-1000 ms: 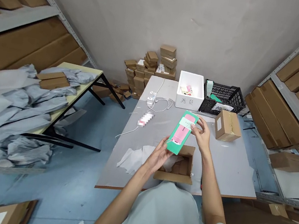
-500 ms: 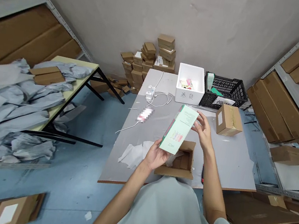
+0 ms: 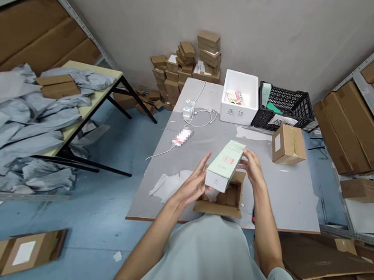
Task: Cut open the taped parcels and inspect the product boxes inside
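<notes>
A pale green box [image 3: 225, 162] is held tilted between both hands, with its white end facing me. My left hand [image 3: 192, 184] supports it at the lower left, thumb raised and fingers reaching under the near end. At the upper right edge, my right hand [image 3: 251, 167] grips the box with bent fingers. Below it, an opened brown carton [image 3: 218, 209] lies on the grey table [image 3: 289, 196], partly covered by the green box. Crumpled white wrap [image 3: 169, 186] rests left of the carton.
A white bin [image 3: 236, 116] and a black crate [image 3: 284, 123] stand at the table's back, near a taped carton [image 3: 289, 146]. A white cable [image 3: 204, 121] lies at the left. Grey bags [image 3: 38, 118] cover a side table.
The green box has been tipped so that its white end now shows, and its top has swung lower. My left thumb has lifted off its face. The view has shifted slightly.
</notes>
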Demonstrator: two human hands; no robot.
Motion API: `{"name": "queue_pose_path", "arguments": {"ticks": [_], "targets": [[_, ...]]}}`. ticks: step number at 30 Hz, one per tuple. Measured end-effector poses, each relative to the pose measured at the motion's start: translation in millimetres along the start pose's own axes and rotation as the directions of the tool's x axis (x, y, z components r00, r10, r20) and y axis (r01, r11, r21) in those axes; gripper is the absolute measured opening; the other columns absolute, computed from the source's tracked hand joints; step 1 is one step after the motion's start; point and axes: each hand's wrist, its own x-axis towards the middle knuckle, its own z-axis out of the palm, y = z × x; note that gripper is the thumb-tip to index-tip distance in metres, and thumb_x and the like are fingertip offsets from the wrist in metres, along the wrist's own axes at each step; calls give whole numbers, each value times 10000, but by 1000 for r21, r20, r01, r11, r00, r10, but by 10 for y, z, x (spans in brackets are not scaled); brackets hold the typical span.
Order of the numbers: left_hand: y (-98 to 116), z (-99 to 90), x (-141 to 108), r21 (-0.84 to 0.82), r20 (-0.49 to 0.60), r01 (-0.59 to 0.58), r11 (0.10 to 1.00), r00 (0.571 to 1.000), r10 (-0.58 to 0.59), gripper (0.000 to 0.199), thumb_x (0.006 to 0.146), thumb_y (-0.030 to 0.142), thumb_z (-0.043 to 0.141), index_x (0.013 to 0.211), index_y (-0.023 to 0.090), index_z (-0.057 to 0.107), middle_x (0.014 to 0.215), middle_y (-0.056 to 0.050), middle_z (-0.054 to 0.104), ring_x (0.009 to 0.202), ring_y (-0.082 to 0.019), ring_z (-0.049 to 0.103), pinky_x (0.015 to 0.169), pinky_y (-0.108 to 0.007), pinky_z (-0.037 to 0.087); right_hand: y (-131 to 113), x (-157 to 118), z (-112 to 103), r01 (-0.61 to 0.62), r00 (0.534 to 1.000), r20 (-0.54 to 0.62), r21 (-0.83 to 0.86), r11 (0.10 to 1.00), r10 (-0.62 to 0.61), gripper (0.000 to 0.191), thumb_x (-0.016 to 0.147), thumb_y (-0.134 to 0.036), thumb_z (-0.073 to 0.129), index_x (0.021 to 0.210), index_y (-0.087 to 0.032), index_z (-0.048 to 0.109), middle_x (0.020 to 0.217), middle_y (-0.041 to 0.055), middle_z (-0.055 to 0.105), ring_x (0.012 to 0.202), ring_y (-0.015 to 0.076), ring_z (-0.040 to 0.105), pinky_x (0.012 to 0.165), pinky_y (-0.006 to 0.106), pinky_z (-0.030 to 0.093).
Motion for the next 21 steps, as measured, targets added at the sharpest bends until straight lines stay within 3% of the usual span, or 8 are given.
{"name": "queue_pose_path", "arguments": {"ticks": [2, 4, 7, 10, 13, 15, 18, 21], "targets": [[92, 132, -39, 109, -32, -84, 991, 996, 88, 865, 996, 348, 901, 1767, 422, 515, 1404, -58, 821, 887, -168, 803, 694, -226, 661, 141, 12, -2, -113, 994, 9, 64, 991, 113, 462, 894, -627, 879, 1067, -230, 720, 1050, 31, 802, 675, 136, 738, 591, 258, 662], [190, 252, -60, 200, -77, -175, 964, 978, 194, 841, 939, 419, 961, 1704, 393, 612, 1554, -93, 760, 1121, -264, 822, 742, -251, 684, 280, 2, 15, -185, 983, 12, 110, 977, 185, 401, 955, -590, 835, 1069, -224, 719, 1018, 36, 814, 625, 132, 740, 584, 259, 667], [332, 376, -61, 301, -79, -272, 914, 948, 308, 874, 794, 357, 1058, 1599, 321, 720, 1798, -114, 558, 1397, -399, 732, 744, -270, 700, 445, -47, 50, -243, 970, 17, 159, 957, 243, 370, 1013, -568, 809, 1104, -219, 725, 965, 36, 822, 598, 135, 756, 610, 260, 694], [469, 424, -34, 382, -18, -266, 885, 955, 295, 1008, 703, 258, 1083, 1630, 341, 695, 1851, -107, 482, 1226, -376, 812, 705, -282, 689, 537, -115, 60, -294, 955, 69, 159, 942, 287, 425, 1016, -599, 836, 1141, -207, 727, 958, 62, 842, 635, 168, 809, 625, 267, 715], [596, 422, 33, 509, 40, -270, 817, 956, 290, 1060, 705, 287, 1076, 1675, 359, 655, 1808, -130, 534, 998, -292, 847, 668, -267, 640, 567, -203, 43, -347, 935, 128, 130, 929, 331, 451, 1010, -589, 857, 1198, -205, 715, 999, 81, 864, 674, 197, 855, 606, 257, 711], [665, 418, 108, 624, 69, -323, 711, 930, 361, 1025, 715, 364, 1080, 1655, 348, 672, 1740, -145, 602, 883, -220, 809, 622, -242, 574, 566, -282, 29, -346, 932, 152, 115, 931, 328, 511, 1008, -566, 864, 1352, -238, 678, 1042, 59, 874, 681, 194, 865, 604, 249, 707], [731, 434, 248, 750, 114, -396, 529, 866, 486, 894, 776, 492, 1050, 1587, 331, 711, 1579, -138, 700, 711, -111, 671, 581, -223, 482, 566, -427, 29, -305, 928, 247, 67, 950, 280, 752, 983, -538, 899, 1611, -312, 554, 1092, 30, 885, 729, 194, 882, 661, 265, 726], [766, 462, 386, 785, 135, -419, 456, 834, 534, 734, 861, 597, 976, 1490, 303, 737, 1422, -108, 737, 626, -70, 563, 567, -224, 438, 601, -549, 61, -265, 909, 340, 25, 964, 241, 871, 895, -469, 990, 1635, -282, 569, 1049, 32, 891, 797, 203, 891, 725, 269, 732]]}}
